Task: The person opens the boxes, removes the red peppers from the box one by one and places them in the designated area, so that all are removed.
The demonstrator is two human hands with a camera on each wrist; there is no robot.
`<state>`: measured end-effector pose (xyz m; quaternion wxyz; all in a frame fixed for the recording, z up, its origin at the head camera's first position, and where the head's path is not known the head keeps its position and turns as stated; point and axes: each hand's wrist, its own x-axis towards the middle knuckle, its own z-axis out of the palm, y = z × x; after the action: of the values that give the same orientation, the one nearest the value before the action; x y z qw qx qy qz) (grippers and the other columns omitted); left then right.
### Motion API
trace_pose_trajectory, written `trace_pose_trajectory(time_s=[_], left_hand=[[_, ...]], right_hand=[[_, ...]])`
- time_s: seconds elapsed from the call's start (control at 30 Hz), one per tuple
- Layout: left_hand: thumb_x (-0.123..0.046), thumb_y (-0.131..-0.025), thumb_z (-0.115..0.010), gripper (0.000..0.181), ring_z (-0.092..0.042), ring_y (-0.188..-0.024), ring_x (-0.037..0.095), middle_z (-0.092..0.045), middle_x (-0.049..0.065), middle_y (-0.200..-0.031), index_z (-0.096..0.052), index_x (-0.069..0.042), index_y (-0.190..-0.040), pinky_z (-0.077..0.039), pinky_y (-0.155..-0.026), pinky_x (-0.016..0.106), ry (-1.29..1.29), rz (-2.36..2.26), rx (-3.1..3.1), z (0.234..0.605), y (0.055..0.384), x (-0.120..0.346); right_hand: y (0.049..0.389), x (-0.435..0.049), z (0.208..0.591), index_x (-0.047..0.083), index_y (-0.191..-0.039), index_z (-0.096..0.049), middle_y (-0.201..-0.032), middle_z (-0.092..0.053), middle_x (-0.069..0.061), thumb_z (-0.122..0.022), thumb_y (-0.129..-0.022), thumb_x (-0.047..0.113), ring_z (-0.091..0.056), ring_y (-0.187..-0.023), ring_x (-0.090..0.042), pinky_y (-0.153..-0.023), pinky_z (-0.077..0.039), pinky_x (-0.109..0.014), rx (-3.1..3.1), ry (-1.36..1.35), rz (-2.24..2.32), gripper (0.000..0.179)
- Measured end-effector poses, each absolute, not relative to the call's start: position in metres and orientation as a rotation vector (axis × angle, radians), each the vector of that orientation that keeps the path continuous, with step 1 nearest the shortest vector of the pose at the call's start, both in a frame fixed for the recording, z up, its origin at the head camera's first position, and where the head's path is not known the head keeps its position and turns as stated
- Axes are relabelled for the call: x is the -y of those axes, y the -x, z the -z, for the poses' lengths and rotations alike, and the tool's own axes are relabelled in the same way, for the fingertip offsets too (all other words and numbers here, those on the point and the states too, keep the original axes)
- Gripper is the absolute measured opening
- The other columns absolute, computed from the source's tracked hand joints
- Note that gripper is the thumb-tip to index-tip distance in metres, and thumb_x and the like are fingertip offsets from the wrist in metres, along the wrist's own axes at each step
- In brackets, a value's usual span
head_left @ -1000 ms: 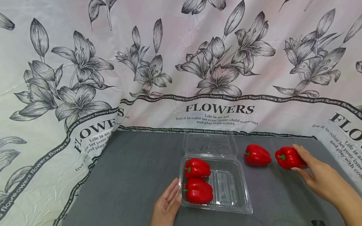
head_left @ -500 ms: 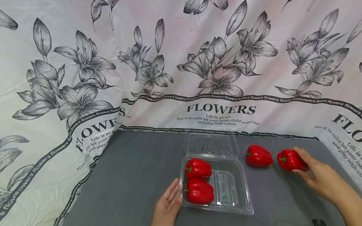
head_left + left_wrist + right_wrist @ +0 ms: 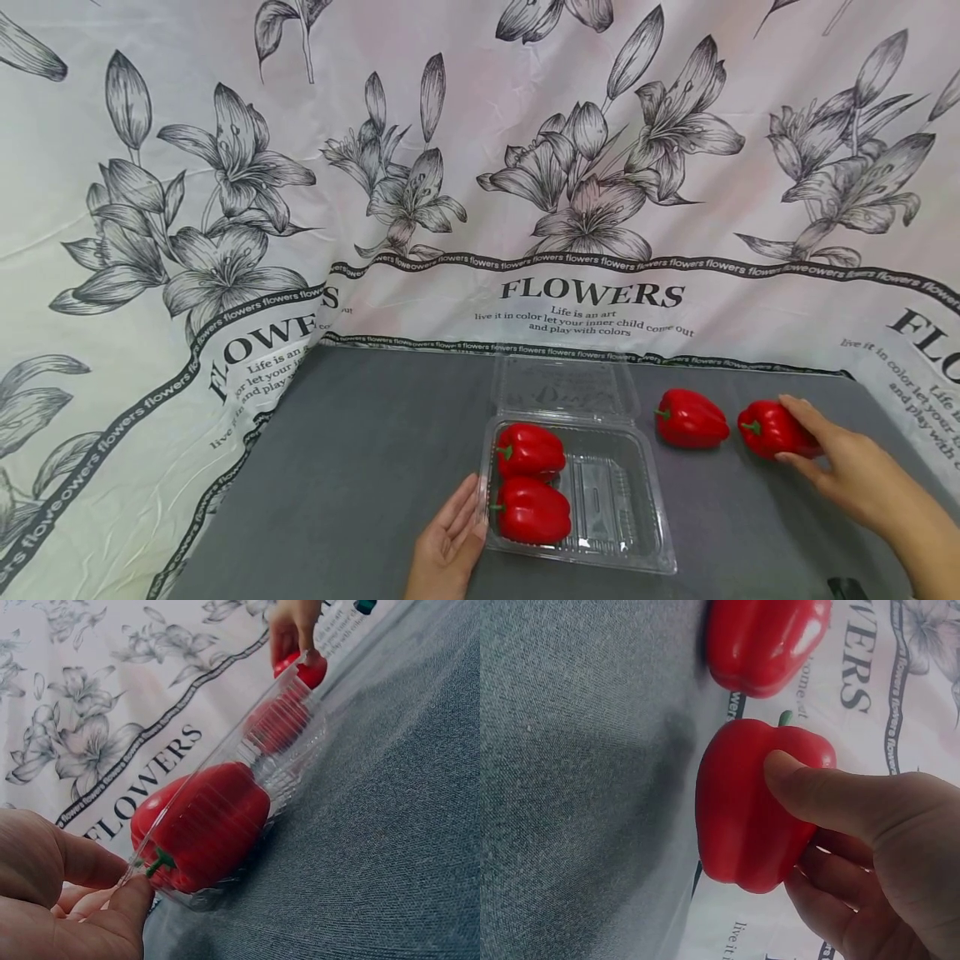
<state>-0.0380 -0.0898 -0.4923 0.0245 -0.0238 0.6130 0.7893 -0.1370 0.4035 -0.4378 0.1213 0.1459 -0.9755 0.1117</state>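
Note:
In the head view a clear plastic container stands on the table with its hinged lid laid back. Two red bell peppers, a rear one and a front one, lie in its left half, green stems leftward. My left hand pinches the container's left rim between thumb and fingers. Right of the container, my right hand grips another red bell pepper, thumb on one side. Whether that pepper touches the table I cannot tell. A further red bell pepper lies between it and the container.
The grey table meets a white floral curtain at its back and sides. A small dark object lies at the front right edge, partly cut off. The container's right half shows its bare ribbed bottom.
The head view has shifted slightly, so everything appears a little further right and lower. Both hands keep their holds, and the peppers stay in about the same places relative to each other.

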Motion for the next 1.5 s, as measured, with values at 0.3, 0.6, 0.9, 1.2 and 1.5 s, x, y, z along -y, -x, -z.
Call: trace_pose_trajectory(time_s=[0.3,0.6,0.9,1.2,1.5], left_hand=[[-0.004,-0.102,-0.068,0.063,-0.052,-0.139,0.012,-0.046,0.027,-0.159,-0.041,0.008,-0.157,-0.044,-0.109,0.016,0.083,-2.441,-1.875,0.494,0.039,0.091],[-0.008,-0.103,-0.068,0.063,-0.050,-0.143,0.019,-0.046,0.026,-0.159,-0.041,0.009,-0.157,-0.044,-0.109,0.016,0.074,-2.449,-1.869,0.492,0.040,0.091],[-0.007,-0.102,-0.069,0.061,-0.053,-0.141,0.018,-0.048,0.026,-0.158,-0.043,0.008,-0.156,-0.045,-0.109,0.016,0.092,-2.438,-1.877,0.492,0.040,0.090],[-0.006,-0.102,-0.068,0.061,-0.054,-0.140,0.017,-0.049,0.025,-0.158,-0.044,0.007,-0.156,-0.046,-0.107,0.016,0.102,-2.418,-1.884,0.494,0.038,0.091],[-0.008,-0.102,-0.069,0.060,-0.050,-0.145,0.027,-0.049,0.023,-0.158,-0.045,0.006,-0.156,-0.046,-0.108,0.016,0.125,-2.412,-1.880,0.494,0.039,0.091]], right_hand=[[0.144,-0.407,0.438,-0.006,-0.151,-0.039,-0.132,-0.049,-0.053,-0.091,-0.079,0.005,-0.069,-0.085,-0.057,-0.069,-0.056,-0.068,2.894,-0.407,-0.325,0.089],[0.150,-0.410,0.445,-0.005,-0.152,-0.041,-0.124,-0.058,-0.049,-0.092,-0.075,0.004,-0.068,-0.083,-0.058,-0.069,-0.056,-0.069,2.834,-0.447,-0.327,0.093],[0.152,-0.411,0.447,-0.007,-0.147,-0.043,-0.110,-0.063,-0.047,-0.092,-0.077,0.006,-0.069,-0.079,-0.054,-0.069,-0.057,-0.068,2.874,-0.414,-0.329,0.086],[0.151,-0.411,0.448,-0.007,-0.149,-0.042,-0.111,-0.063,-0.048,-0.092,-0.078,0.007,-0.069,-0.082,-0.056,-0.070,-0.056,-0.069,2.889,-0.408,-0.326,0.088],[0.151,-0.412,0.448,-0.005,-0.151,-0.040,-0.118,-0.060,-0.050,-0.091,-0.080,0.011,-0.068,-0.085,-0.059,-0.071,-0.056,-0.071,2.910,-0.378,-0.314,0.089]])
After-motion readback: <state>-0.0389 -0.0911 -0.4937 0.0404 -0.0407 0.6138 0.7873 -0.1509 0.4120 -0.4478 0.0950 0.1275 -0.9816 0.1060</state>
